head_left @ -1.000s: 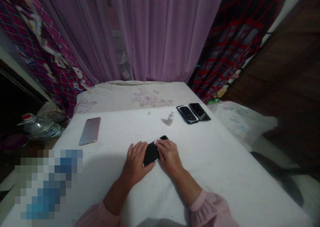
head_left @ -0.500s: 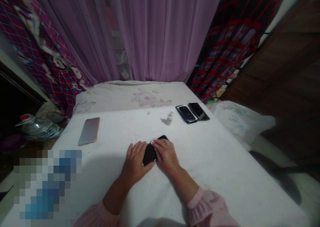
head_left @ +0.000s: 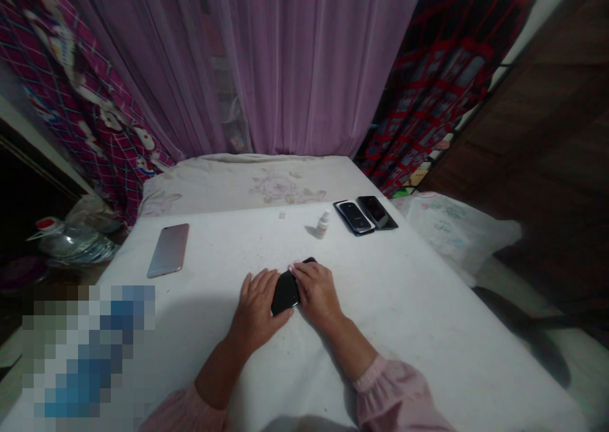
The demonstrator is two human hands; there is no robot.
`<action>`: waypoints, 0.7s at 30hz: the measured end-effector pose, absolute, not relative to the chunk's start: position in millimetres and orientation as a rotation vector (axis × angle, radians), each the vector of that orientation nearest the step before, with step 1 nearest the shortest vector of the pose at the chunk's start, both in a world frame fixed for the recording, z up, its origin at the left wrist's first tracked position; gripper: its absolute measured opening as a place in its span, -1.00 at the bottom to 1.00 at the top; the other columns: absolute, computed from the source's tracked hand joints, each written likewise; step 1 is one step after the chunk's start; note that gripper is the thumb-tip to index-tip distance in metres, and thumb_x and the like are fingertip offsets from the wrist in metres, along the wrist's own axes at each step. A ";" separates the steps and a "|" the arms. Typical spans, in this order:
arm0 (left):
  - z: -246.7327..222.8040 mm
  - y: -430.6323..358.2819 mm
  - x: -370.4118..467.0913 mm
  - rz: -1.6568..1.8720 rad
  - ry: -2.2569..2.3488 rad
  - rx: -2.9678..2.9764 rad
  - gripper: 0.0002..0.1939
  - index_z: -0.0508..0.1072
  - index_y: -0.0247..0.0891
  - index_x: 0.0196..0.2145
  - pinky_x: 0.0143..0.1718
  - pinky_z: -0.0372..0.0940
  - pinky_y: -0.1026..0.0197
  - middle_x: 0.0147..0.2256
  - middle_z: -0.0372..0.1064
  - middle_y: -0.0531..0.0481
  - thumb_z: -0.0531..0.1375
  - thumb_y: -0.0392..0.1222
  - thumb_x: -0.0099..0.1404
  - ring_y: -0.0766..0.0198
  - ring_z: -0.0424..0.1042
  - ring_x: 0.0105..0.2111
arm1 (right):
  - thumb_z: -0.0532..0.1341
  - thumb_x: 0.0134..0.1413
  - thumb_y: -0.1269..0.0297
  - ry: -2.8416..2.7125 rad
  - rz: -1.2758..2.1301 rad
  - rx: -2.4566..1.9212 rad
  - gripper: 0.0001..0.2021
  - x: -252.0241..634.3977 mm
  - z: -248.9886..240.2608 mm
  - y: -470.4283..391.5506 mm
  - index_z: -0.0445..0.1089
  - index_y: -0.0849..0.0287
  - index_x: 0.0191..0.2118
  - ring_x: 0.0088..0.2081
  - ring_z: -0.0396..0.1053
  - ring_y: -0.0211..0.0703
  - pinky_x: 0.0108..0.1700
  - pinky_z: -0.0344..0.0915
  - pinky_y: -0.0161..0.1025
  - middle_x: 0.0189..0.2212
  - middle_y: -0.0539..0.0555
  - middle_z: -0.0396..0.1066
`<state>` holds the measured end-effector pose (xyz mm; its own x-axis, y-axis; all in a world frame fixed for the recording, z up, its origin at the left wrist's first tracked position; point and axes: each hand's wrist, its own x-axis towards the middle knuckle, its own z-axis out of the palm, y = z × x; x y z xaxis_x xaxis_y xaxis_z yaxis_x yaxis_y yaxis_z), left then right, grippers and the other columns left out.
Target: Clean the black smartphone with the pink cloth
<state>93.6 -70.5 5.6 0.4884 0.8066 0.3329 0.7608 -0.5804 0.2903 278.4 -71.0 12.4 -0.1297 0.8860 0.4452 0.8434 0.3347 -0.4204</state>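
A black smartphone [head_left: 284, 294] lies flat on the white-covered table in front of me, tilted up to the right. My left hand [head_left: 257, 305] grips its left end, with the fingers along the far edge and the thumb at the near edge. Over the phone's right part rests my right hand [head_left: 318, 291], fingers bent and pressed together on its surface. A small pale, cloth-like piece [head_left: 293, 267] peeks out at those fingertips; most of it is hidden. The phone's far right corner shows beyond the right hand.
A small white spray bottle [head_left: 323, 224] stands behind the phone. Several other phones [head_left: 356, 216] lie at the back right, some stacked. A rose-gold phone [head_left: 169, 250] lies at the left. A plastic bag [head_left: 459, 232] is beyond the right edge, a large water bottle [head_left: 78, 242] beyond the left.
My right hand has shifted very slightly over the phone, and less of the pale piece shows at its fingertips. The left hand and the phone stay in place.
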 end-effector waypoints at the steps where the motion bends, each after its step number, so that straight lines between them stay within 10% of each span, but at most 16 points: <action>1: 5.5 -70.5 93.6 0.672 1.384 2.621 -0.36 0.21 -0.28 0.20 0.24 -0.01 -0.24 0.15 0.31 -0.26 0.19 -0.02 0.22 -0.11 0.24 0.19 | 0.10 0.21 0.45 -1.984 0.101 -1.495 -0.66 277.0 13.3 -71.9 0.45 0.09 0.05 -0.01 0.29 -0.03 0.02 0.15 -0.07 -0.01 0.09 0.48; 21: 6.7 -71.3 94.2 0.654 1.386 2.610 -0.36 0.21 -0.32 0.19 0.24 -0.01 -0.25 0.16 0.30 -0.28 0.19 -0.03 0.21 -0.11 0.23 0.19 | 0.10 0.19 0.46 -1.998 0.142 -1.488 -0.63 276.4 15.6 -74.3 0.44 0.04 0.06 -0.01 0.29 -0.05 0.02 0.13 -0.06 -0.01 0.08 0.48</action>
<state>94.2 -71.3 6.7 0.4889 0.8120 0.3188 0.7627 -0.5753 0.2956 276.4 -74.3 15.6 -0.1586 0.8930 0.4211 0.8244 0.3545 -0.4413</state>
